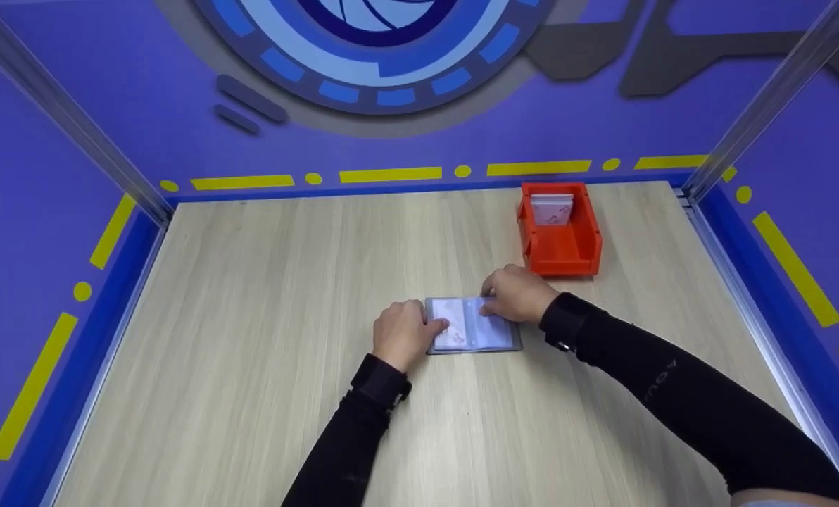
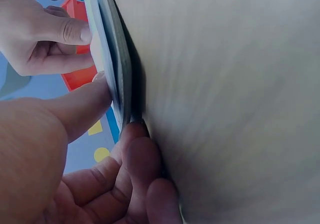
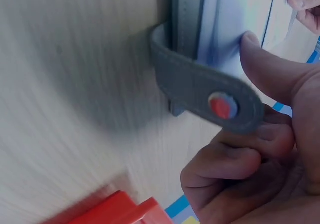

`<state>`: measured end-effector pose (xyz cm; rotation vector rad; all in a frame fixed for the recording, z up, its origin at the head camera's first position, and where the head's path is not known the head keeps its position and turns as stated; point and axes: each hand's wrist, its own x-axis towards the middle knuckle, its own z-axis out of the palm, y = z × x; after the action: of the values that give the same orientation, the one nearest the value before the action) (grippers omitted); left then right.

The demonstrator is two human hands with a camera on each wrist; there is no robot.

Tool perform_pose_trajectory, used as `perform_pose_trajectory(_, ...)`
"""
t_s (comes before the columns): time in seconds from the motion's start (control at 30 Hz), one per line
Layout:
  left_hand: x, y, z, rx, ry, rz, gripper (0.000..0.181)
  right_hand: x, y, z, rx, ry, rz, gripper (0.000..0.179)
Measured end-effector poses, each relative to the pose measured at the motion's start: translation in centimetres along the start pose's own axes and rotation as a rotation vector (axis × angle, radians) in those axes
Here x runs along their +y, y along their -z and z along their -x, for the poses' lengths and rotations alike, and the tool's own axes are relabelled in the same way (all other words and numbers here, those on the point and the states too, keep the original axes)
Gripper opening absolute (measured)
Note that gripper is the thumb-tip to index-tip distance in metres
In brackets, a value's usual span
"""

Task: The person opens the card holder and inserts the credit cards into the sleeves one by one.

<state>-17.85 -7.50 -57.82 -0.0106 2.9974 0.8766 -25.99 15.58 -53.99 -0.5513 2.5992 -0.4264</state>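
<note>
A grey card holder (image 1: 491, 336) lies spread on the wooden table, its clear sleeves facing up. A pale card with a pink print (image 1: 450, 332) shows in the left sleeve. My left hand (image 1: 400, 334) grips the left cover edge, thumb on top and fingers tucked under, as the left wrist view shows. At the top of the right page, my right hand (image 1: 521, 292) pinches the holder, its thumb on the clear sleeve and its other fingers curled behind. Beside those fingers, in the right wrist view, sticks out the grey closing strap (image 3: 182, 83) with its metal snap (image 3: 223, 105).
An open red bin (image 1: 566, 267) stands just beyond my right hand. Several cards (image 1: 552, 210) lean upright against its back wall. Blue-purple panels (image 1: 363, 155) with yellow marks bound the table at the back and both sides.
</note>
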Motion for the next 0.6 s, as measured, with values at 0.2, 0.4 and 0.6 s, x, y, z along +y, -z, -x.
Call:
perform_pose_trajectory(0.2,0.03,0.02,-0.06,-0.005,0.004,-0.004,0.047,-0.42,-0.13,0.05,0.027,0.019,0.029,0.034)
perform_pose_trajectory(0.4,0.01,-0.01,-0.05,-0.007,0.002,-0.007,0.047,-0.47,-0.39,-0.12,0.026,0.027,0.027,0.037)
perform_pose_trajectory(0.6,0.05,-0.05,-0.08,-0.011,0.004,0.001,0.047,-0.36,-0.59,-0.34,0.040,0.058,0.012,0.034)
